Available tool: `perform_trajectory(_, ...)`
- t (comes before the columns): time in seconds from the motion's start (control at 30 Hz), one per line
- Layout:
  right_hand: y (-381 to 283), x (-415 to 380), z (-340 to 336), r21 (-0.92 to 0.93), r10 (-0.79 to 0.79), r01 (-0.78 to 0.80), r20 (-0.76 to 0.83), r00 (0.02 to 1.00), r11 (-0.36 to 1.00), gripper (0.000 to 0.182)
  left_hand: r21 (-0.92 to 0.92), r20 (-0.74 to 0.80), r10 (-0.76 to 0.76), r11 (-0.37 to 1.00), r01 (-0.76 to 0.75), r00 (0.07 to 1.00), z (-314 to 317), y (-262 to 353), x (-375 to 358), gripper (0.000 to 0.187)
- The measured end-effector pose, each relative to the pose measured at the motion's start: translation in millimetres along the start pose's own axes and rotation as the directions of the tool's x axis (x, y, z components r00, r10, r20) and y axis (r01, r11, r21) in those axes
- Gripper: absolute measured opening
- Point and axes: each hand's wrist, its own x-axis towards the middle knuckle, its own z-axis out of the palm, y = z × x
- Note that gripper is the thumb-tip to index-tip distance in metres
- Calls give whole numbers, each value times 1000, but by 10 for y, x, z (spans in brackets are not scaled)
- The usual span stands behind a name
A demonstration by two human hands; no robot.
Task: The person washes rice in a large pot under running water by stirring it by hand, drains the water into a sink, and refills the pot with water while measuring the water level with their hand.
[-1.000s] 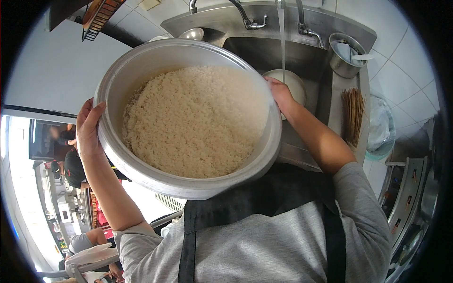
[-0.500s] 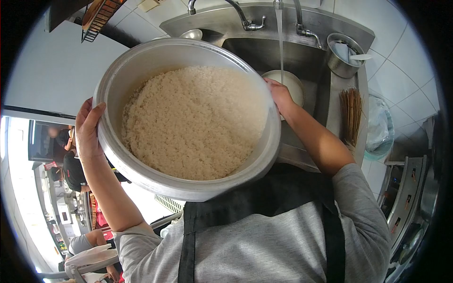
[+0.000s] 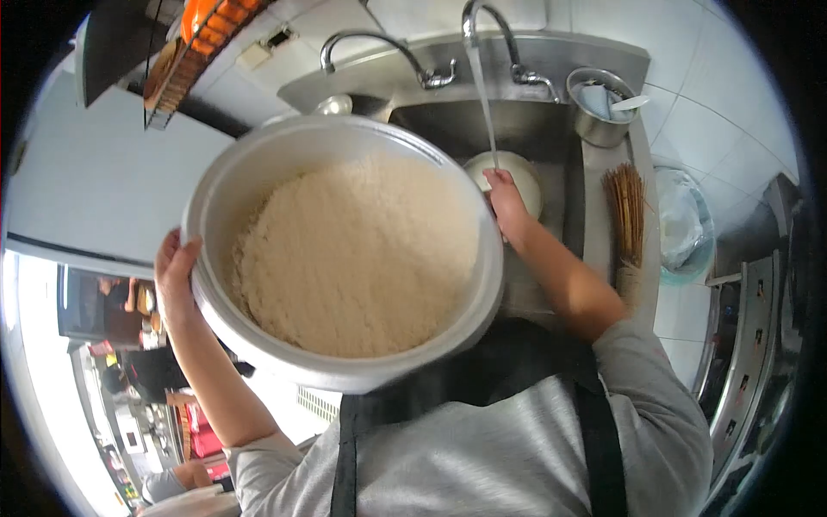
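A large round silver metal pot [image 3: 345,376] of pale, grainy rice [image 3: 353,258] is held up before the black apron [image 3: 482,375], beside the stainless-steel sink [image 3: 551,129]. Its left rim is clasped between thumb and fingers by the left hand [image 3: 177,263]. The right hand [image 3: 506,198] is curled at the opposite edge; how firmly it is closed cannot be told. A round whitish dish [image 3: 524,177] is struck by running water.

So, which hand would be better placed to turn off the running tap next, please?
The right hand, I think: it is beside the water stream and nearer the sink, while the left hand holds the far side of the pot.
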Motion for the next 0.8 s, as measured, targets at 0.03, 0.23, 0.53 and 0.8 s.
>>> perform_trajectory(0.03,-135,-113,-61,10,-15,15,17,1000,1000,27,-26,17,-9,1000,10,1000,-42,-76,58,41)
perform_trajectory(0.23,-891,-476,-580,-75,-296,292,-45,954,953,42,-160,144,-133,975,156,981,231,-729,294,38)
perform_trajectory(0.53,-1830,-1274,-1371,-77,-421,418,-296,857,905,47,-379,422,-235,832,406,876,1861,-1509,765,60)
perform_trajectory(0.8,-1775,-1279,-2205,-243,-415,340,-438,797,909,45,-238,495,-75,947,218,866,2907,-1704,802,32)
